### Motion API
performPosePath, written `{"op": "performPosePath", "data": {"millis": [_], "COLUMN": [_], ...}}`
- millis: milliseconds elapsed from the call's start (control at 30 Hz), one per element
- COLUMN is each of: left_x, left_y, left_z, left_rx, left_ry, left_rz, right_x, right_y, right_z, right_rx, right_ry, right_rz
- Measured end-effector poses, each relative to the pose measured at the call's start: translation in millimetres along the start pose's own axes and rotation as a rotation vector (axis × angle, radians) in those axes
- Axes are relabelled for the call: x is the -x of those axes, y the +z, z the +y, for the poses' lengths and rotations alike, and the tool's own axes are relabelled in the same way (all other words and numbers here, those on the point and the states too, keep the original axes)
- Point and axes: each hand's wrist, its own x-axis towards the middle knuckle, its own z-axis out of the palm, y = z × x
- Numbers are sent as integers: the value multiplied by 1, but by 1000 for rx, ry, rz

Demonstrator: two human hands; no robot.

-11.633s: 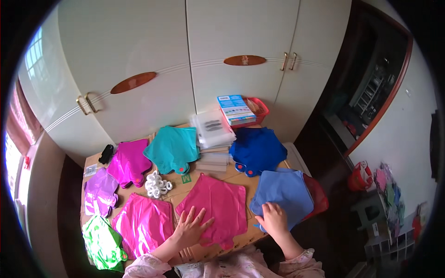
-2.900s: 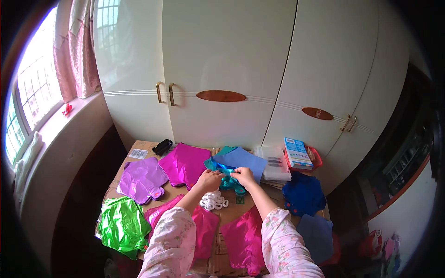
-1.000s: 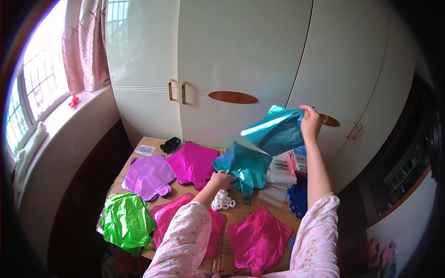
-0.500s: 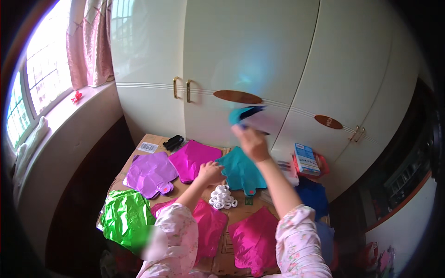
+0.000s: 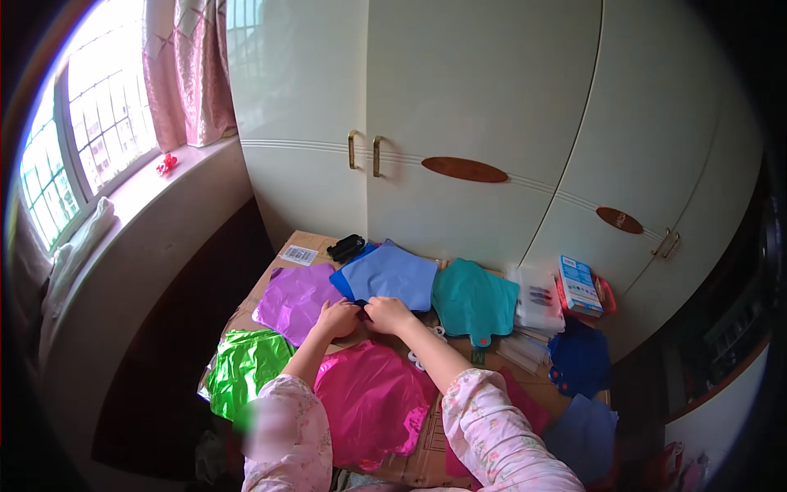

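Observation:
Flat foil balloons lie spread over a cardboard-covered table. At the far middle, a light blue foil balloon (image 5: 393, 275) rests on darker blue ones, whose edges show at its left and bottom. My left hand (image 5: 336, 318) and my right hand (image 5: 387, 315) are close together at the near edge of this pile. Both seem to pinch its lower end, though the fingertips are partly hidden. A purple foil balloon (image 5: 293, 297) is left of them, and a teal one (image 5: 475, 299) sits to the right. White rings (image 5: 416, 358) show partly behind my right forearm.
Nearer lie a green foil balloon (image 5: 246, 367) and a pink one (image 5: 373, 402). Navy balloons (image 5: 580, 357) and a blue-grey one (image 5: 584, 430) are at the right. A blue-white box (image 5: 580, 285) stands in a red basket (image 5: 607, 295). White cabinets (image 5: 475, 90) border the far edge.
My right hand has come down from the air at the far side to beside my left. The blue balloons now lie where a magenta one showed. The view has shifted.

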Motion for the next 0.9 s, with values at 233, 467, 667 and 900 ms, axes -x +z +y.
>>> {"op": "performPosePath", "data": {"millis": [233,467,667,900], "left_x": [7,9,2,-29], "left_y": [-13,-24,-22,12], "left_z": [4,14,12,-5], "left_rx": [36,138,131,101], "left_ry": [28,73,80,167], "left_rz": [58,246,205,149], "right_x": [-1,3,1,2], "right_y": [5,10,11,22], "right_z": [6,13,19,55], "right_rx": [-239,-555,-721,-1155], "right_ry": [295,638,715,853], "right_rz": [-14,172,178,385]}}
